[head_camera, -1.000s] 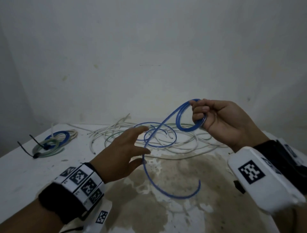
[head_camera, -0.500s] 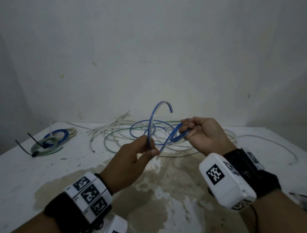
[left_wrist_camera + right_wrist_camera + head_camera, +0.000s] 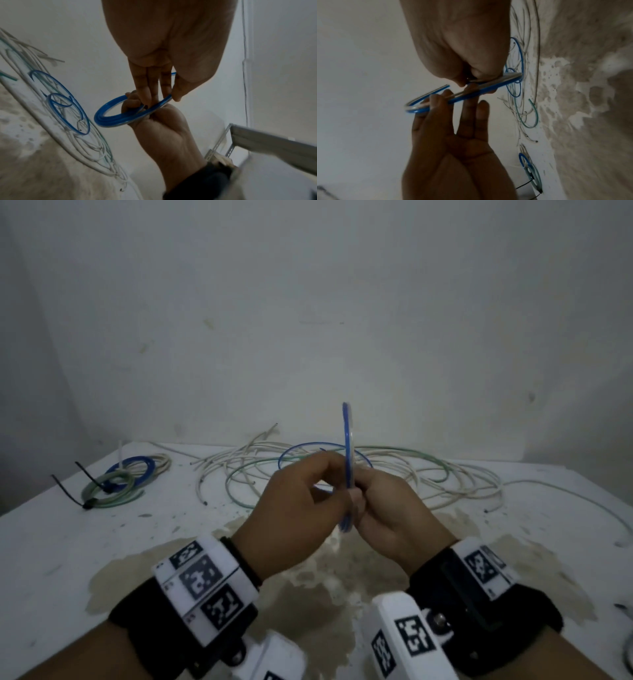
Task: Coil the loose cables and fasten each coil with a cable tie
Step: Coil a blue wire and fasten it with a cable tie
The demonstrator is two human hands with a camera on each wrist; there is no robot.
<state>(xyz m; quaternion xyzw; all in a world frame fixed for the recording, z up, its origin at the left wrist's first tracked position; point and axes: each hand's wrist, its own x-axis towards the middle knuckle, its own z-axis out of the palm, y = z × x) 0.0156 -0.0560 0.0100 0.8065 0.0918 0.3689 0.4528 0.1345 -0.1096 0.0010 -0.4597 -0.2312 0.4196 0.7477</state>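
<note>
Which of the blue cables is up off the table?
The blue coil held between both hands, left hand and right hand. The loose blue cable lies among the white cables, and the tied blue coil sits far left.

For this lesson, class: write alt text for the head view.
Two hands, left hand and right hand, hold a small blue cable coil upright above a stained white table. Loose cables sprawl behind; tied coils lie far left.
</note>
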